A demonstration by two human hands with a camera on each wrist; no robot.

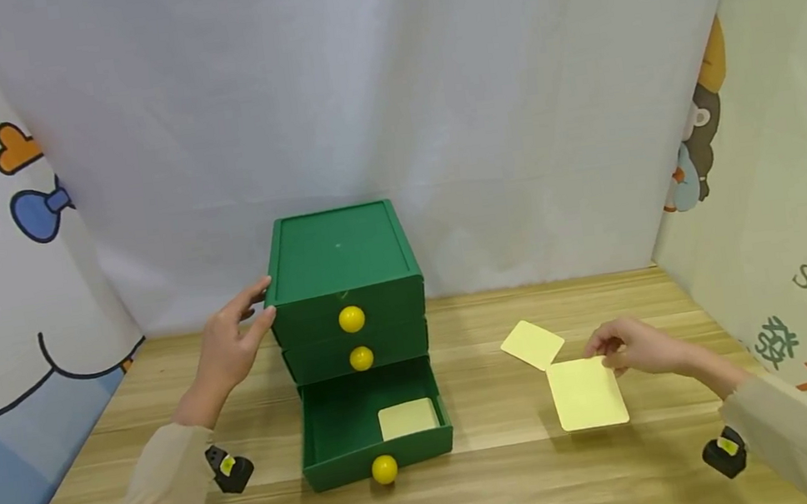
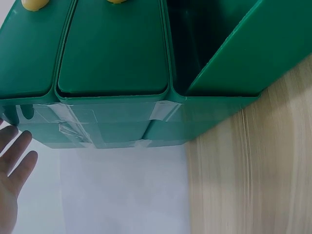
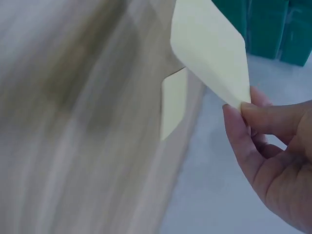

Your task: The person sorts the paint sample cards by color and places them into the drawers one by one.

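Observation:
A green drawer cabinet [image 1: 339,251] with yellow round knobs stands on the table. Its bottom drawer [image 1: 343,469] is pulled out, and a pale yellow card [image 1: 409,419] lies inside at the right. My left hand [image 1: 226,345] rests against the cabinet's upper left side, fingers fairly straight; in the left wrist view its fingers [image 2: 22,156] show at the left edge. With thumb and fingers my right hand [image 1: 634,348] pinches a corner of another yellow card [image 1: 589,394], raised off the table. The same card [image 3: 212,46] fills the top of the right wrist view.
One more yellow card [image 1: 532,344] lies flat on the wooden table [image 1: 507,483], just behind the held one. A white cloth [image 1: 506,105] hangs behind the cabinet. Printed panels stand at left and right. Black wrist devices [image 1: 725,452] sit by both sleeves.

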